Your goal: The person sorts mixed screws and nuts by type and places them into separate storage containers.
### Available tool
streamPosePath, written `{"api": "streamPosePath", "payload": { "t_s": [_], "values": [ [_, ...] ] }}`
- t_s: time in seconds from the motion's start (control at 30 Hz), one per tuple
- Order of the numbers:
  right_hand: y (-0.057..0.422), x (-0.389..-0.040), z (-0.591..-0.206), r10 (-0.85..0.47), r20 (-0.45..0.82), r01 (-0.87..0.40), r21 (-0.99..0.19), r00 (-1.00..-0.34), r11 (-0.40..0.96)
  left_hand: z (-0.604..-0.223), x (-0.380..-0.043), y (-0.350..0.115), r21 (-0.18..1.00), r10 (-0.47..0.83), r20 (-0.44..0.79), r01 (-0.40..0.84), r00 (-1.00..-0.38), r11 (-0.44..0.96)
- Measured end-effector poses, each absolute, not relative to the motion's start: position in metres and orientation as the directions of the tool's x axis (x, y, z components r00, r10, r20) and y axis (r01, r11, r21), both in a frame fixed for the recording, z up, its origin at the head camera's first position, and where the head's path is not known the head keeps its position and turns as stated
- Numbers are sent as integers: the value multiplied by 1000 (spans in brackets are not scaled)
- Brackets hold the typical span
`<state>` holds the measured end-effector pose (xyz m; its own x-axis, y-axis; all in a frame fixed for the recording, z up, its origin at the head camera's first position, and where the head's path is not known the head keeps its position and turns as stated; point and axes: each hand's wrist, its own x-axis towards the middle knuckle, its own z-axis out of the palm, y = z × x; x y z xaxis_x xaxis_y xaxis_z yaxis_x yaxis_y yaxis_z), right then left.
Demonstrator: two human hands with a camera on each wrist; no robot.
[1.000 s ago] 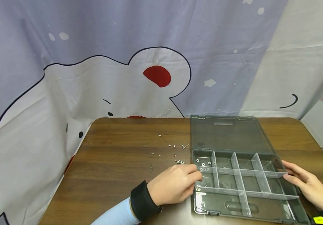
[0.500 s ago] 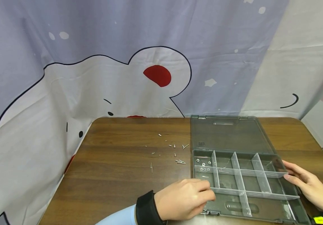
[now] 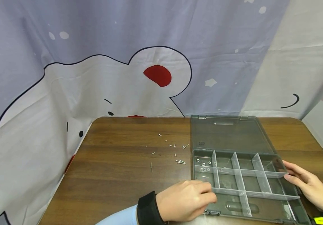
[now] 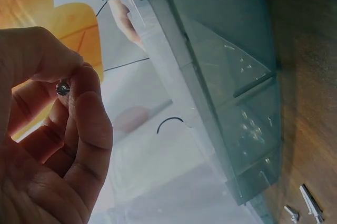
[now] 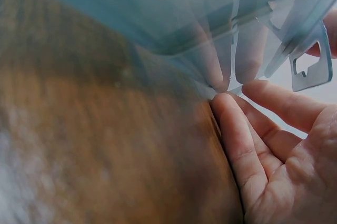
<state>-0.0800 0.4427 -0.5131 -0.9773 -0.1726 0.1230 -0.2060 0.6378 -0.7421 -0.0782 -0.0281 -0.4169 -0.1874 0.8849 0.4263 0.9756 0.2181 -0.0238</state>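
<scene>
My left hand [image 3: 188,200] is over the front left corner of the grey plastic compartment box [image 3: 271,212]. Between thumb and forefinger it pinches a small screw [image 4: 63,88], whose round metal end shows in the left wrist view. In the head view the hand hides this screw. At the box's right side is my right hand [image 3: 309,187], its fairly straight fingers and thumb touching the outer wall. Nuts [image 3: 205,169] lie in the back left compartment, and a thin metal piece [image 3: 205,177] lies in the one before it.
Several loose screws [image 3: 180,162] and small metal parts lie scattered on the wooden table [image 3: 116,175] left of the box. The box's lid [image 3: 229,134] lies folded back toward the patterned curtain [image 3: 94,87] behind the table.
My left hand has moved right and toward the front along the box's left side, mostly in the first half second. The right hand stays where it was.
</scene>
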Motion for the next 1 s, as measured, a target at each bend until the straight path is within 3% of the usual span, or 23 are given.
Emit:
{"api": "streamPosePath", "payload": {
  "t_s": [0.3,0.5,0.7,1.0],
  "values": [
    [444,-80,-515,-184,110,-204,-739,-977,642,-421,-75,-35,8,909,149,919,-390,393],
    [444,-80,-514,-188,126,-219,-740,-974,636,-421,-80,-37,-12,895,163,906,-416,424],
    [444,-80,-514,-188,120,-214,-733,-975,646,-418,-89,-40,50,867,193,887,-459,459],
    [445,-80,-514,-185,122,-214,-736,-975,642,-426,-127,-59,99,805,200,829,-558,550]
  ]
}}
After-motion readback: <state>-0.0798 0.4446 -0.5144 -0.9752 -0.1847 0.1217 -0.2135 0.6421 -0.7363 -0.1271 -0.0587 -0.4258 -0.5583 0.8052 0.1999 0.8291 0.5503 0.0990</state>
